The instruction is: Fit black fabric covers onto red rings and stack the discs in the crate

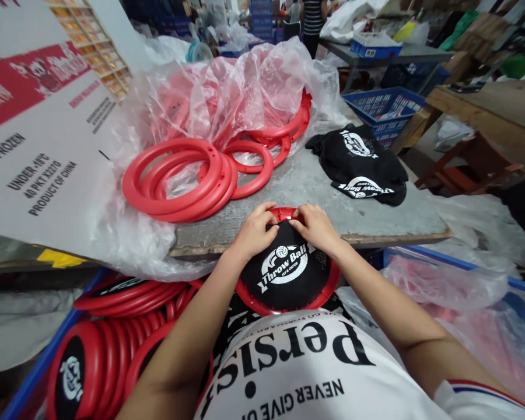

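Note:
A red plastic ring [331,279] rests against my body at the table's front edge, with black printed fabric [284,265] lying across it. White "Throw Ball" lettering shows on the fabric. My left hand [257,230] pinches the fabric's far edge at the ring's far side, thumb and fingers closed. Close beside it, my right hand [315,227] is closed on the same edge, fingertips over the rim. Between the two hands a bare stretch of the red rim shows, with small pegs or holes. Exactly how the fingertips meet the cloth is partly hidden.
Loose red rings [170,204] lie on the grey table [354,221] by a clear plastic bag [245,76]. Right of them sits a pile of black fabric pieces [363,166]. Covered red discs [87,367] fill a blue crate at lower left. A printed carton [30,134] stands left.

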`<state>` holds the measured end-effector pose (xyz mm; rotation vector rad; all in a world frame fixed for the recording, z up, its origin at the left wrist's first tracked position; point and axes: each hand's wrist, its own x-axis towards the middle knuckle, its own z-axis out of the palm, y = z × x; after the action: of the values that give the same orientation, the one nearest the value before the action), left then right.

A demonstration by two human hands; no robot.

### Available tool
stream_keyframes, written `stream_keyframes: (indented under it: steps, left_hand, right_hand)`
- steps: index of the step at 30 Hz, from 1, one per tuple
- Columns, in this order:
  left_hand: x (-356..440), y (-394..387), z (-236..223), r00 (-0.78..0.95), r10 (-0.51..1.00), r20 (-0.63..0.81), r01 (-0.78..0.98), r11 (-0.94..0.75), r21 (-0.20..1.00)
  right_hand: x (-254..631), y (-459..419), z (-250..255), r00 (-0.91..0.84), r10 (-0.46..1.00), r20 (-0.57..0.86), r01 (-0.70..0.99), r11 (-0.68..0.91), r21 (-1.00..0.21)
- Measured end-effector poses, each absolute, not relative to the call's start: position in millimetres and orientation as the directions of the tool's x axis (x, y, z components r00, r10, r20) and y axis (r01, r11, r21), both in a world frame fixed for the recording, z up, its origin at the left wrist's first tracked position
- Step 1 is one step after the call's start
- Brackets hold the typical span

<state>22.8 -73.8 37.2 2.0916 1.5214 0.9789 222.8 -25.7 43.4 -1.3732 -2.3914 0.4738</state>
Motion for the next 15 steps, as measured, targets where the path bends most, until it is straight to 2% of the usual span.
stream_keyframes:
  steps: [3, 6, 11, 15]
  left_hand:
    - [18.8, -72.3, 36.7, 0.177, 0.933, 0.312, 0.651, -0.349, 0.674]
    - [17.3, -71.0, 34.2, 0.175, 0.931, 0.321, 0.621, -0.357, 0.698]
    - [15.7, -66.6, 32.2, 0.146, 0.940, 0.310, 0.571, -0.336, 0.749]
    - [15.2, -62.8, 33.9, 0.108, 0.953, 0.282, 0.567, -0.292, 0.770]
  right_hand:
    - [215.7, -23.1, 50.1, -0.559, 0.811, 0.174, 0.679, 0.568, -0.465]
    - [208.1, -20.0, 54.2, -0.649, 0.743, 0.162, 0.586, 0.624, -0.516]
    - [198.6, -16.6, 53.4, -0.615, 0.783, 0.090, 0.637, 0.561, -0.529]
    - [196.9, -16.5, 48.3, -0.576, 0.813, 0.086, 0.654, 0.521, -0.548]
